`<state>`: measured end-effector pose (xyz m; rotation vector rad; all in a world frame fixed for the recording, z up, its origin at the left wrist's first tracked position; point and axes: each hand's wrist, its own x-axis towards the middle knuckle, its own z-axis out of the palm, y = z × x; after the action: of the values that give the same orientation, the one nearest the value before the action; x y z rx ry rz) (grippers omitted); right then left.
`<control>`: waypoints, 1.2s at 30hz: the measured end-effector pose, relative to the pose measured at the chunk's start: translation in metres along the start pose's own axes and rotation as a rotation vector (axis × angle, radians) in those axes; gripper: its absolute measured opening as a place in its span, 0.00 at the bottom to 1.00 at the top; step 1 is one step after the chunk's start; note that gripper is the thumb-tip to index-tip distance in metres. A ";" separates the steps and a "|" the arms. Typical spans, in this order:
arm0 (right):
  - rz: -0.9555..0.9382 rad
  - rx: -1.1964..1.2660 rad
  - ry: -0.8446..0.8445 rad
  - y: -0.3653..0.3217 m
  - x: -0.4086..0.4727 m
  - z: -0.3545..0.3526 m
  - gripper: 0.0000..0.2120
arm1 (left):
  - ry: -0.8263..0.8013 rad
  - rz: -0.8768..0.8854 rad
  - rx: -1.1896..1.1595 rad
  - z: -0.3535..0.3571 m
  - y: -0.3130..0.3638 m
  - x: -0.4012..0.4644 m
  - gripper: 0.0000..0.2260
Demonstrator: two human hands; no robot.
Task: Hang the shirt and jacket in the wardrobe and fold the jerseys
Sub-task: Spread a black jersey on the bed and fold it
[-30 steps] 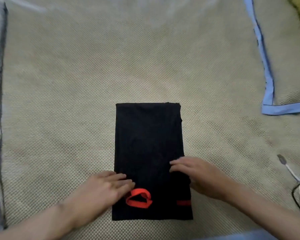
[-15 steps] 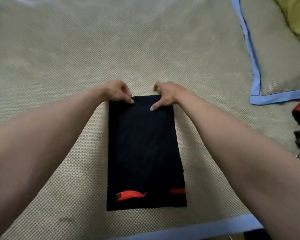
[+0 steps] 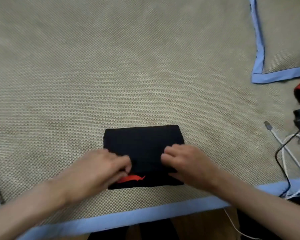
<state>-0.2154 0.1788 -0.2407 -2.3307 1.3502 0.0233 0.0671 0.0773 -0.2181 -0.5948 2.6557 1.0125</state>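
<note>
Both hands, left hand (image 3: 102, 168) and right hand (image 3: 184, 162), pinch the folded black jersey (image 3: 144, 142) (red logo showing) on the woven mat (image 3: 128, 75).

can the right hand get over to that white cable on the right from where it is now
Probably yes. The right hand lies on the black jersey, and only bare woven mat separates it from the white cable.

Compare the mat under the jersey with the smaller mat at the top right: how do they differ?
The big mat fills most of the view; the small mat shows only a corner. The big mat carries the black jersey, with both hands on it; the small mat shows nothing on it. The small mat overlaps the big mat. Both are woven beige with blue borders.
</note>
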 end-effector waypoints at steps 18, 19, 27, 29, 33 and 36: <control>0.528 0.069 0.208 -0.003 0.056 0.126 0.28 | 0.340 -0.609 0.075 0.142 -0.011 0.087 0.29; 0.557 0.023 0.214 0.003 0.049 0.125 0.31 | 0.334 -0.592 0.096 0.140 -0.019 0.079 0.31; 0.729 0.234 0.181 0.035 0.003 0.096 0.30 | 0.418 -0.617 -0.228 0.109 -0.043 0.036 0.23; 0.838 0.558 0.143 0.030 0.003 0.071 0.25 | 0.504 -0.654 -0.601 0.086 -0.026 0.037 0.12; 0.937 1.130 0.251 0.016 -0.020 0.002 0.19 | 0.514 -0.597 -1.050 0.023 -0.002 0.035 0.08; 0.995 1.182 0.493 -0.004 -0.040 -0.073 0.21 | 0.504 -0.462 -1.109 -0.049 0.019 0.043 0.11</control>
<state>-0.2477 0.1859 -0.1644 -0.6040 1.8609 -0.8259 0.0167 0.0444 -0.1869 -1.7383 1.8353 2.3350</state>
